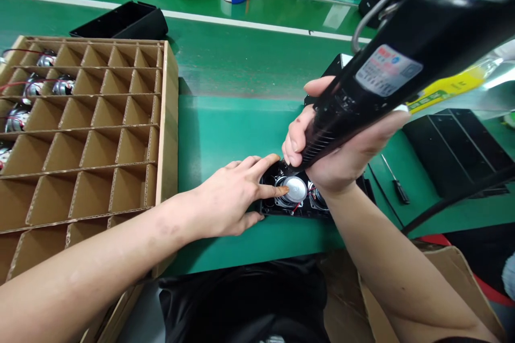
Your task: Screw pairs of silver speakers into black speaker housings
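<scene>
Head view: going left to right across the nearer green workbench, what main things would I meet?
Brown cardboard box with square compartments → the person's bare left fingers → round silver metal speaker → thin metal screwdriver with a black handle → black rectangular case.

My fingers are bare, as are the forearms behind them. Closer to me than the fingers is my creased black top, a pale mark farthest from them.

Tool — cut off, label txt blurred
</scene>
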